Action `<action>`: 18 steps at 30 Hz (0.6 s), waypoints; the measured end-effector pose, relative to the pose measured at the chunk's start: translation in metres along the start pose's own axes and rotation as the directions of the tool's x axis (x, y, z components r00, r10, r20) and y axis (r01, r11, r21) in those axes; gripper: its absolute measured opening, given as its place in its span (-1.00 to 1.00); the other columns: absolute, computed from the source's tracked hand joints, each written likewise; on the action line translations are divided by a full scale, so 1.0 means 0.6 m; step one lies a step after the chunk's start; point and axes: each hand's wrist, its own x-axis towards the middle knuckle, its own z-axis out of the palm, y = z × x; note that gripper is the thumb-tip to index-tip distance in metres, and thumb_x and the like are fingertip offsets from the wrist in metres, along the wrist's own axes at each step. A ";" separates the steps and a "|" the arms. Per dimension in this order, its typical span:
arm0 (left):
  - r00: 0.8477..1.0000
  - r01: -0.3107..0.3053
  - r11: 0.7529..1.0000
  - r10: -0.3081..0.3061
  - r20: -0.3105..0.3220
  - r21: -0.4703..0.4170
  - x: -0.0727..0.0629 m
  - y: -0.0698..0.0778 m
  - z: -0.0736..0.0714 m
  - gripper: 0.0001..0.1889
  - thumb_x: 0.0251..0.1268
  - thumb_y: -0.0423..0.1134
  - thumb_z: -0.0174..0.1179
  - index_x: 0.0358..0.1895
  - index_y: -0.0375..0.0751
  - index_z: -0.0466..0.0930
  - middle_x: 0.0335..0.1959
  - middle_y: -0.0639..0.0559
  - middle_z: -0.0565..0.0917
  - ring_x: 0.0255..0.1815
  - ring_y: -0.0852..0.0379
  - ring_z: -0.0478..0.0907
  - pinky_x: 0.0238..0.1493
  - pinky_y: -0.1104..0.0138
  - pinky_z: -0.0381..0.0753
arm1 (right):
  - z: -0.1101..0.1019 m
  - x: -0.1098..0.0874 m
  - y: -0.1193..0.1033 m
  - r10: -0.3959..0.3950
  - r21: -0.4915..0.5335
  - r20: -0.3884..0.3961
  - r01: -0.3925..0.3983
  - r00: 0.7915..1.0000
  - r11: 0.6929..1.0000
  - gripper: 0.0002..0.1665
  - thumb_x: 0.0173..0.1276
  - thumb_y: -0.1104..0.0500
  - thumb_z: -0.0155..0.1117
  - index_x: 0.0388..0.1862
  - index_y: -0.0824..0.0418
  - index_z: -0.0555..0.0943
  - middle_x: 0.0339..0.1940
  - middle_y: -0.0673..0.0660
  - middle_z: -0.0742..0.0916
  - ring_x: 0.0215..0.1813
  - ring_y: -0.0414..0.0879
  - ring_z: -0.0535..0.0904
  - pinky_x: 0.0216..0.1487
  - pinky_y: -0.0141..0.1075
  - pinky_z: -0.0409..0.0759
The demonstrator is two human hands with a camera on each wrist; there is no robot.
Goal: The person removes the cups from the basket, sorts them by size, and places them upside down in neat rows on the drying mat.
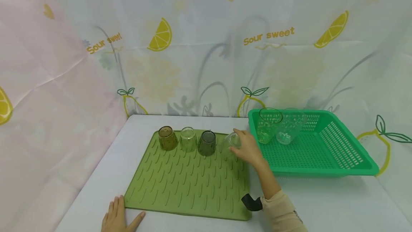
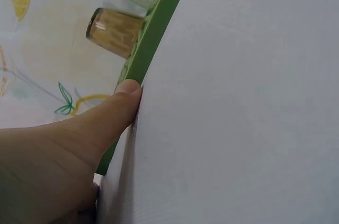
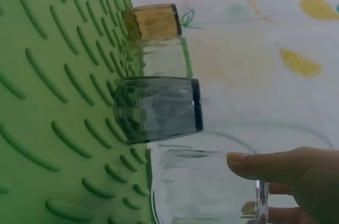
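My right hand (image 1: 248,148) grips a clear glass (image 3: 198,189) near its base, thumb on one side and fingers on the other. The glass is upside down, its rim right at the back right part of the green ridged mat (image 1: 190,185). Left of it, in a row, stand a dark grey glass (image 1: 207,143), a pale green glass (image 1: 188,139) and an amber glass (image 1: 167,138), all bottoms up. My left hand (image 1: 116,217) lies with fingers straight at the mat's near left corner, thumb (image 2: 114,110) against the mat's edge.
A green plastic basket (image 1: 325,170) stands on the white table (image 1: 322,199), right of the mat. Inside, at its left end, are a tall greenish glass (image 1: 268,126) and a clear glass (image 1: 287,130). A printed cloth (image 1: 199,63) hangs behind the table.
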 end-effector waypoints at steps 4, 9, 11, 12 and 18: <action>0.999 0.036 0.999 -0.036 0.010 0.003 -0.003 -0.003 0.001 0.20 0.07 0.30 0.18 0.32 -0.75 -0.17 0.34 -0.68 -0.20 0.37 -0.55 -0.27 0.33 -0.29 -0.21 | 0.006 0.012 0.005 0.023 -0.052 -0.015 -0.024 1.000 0.998 -0.21 0.13 0.19 0.44 0.29 0.42 0.35 0.11 0.43 0.54 0.16 0.34 0.43 0.11 0.14 0.46; 0.997 0.070 0.997 -0.069 -0.047 0.018 -0.009 -0.008 0.012 0.21 0.02 0.30 0.21 0.26 -0.82 -0.11 0.32 -0.70 -0.17 0.36 -0.55 -0.24 0.33 -0.30 -0.20 | 0.015 0.031 0.009 0.064 -0.091 0.014 -0.062 0.998 0.994 -0.22 0.15 0.21 0.41 0.32 0.39 0.33 0.15 0.42 0.51 0.19 0.35 0.38 0.12 0.14 0.45; 0.994 0.083 0.996 -0.082 -0.076 0.012 -0.011 -0.013 0.019 0.22 0.00 0.29 0.24 0.25 -0.84 -0.11 0.31 -0.71 -0.16 0.36 -0.55 -0.23 0.32 -0.31 -0.23 | 0.018 0.037 0.011 0.070 -0.103 0.035 -0.066 0.997 0.992 -0.22 0.16 0.21 0.41 0.32 0.39 0.33 0.16 0.43 0.50 0.19 0.34 0.39 0.11 0.13 0.47; 0.992 0.089 0.996 -0.088 -0.090 0.003 -0.012 -0.015 0.022 0.22 -0.02 0.27 0.26 0.25 -0.84 -0.11 0.30 -0.72 -0.15 0.37 -0.54 -0.24 0.32 -0.31 -0.26 | 0.020 0.040 0.011 0.070 -0.104 0.047 -0.065 0.996 0.992 -0.22 0.16 0.21 0.41 0.32 0.39 0.33 0.16 0.43 0.50 0.19 0.35 0.39 0.10 0.13 0.47; 0.977 0.119 0.992 -0.122 -0.175 -0.031 -0.013 -0.029 0.040 0.24 -0.09 0.19 0.35 0.28 -0.82 -0.17 0.32 -0.70 -0.13 0.41 -0.48 -0.30 0.32 -0.31 -0.39 | 0.025 0.049 0.006 0.087 -0.105 0.104 -0.076 0.991 0.992 -0.22 0.18 0.21 0.39 0.33 0.39 0.31 0.17 0.45 0.48 0.18 0.39 0.38 0.10 0.14 0.46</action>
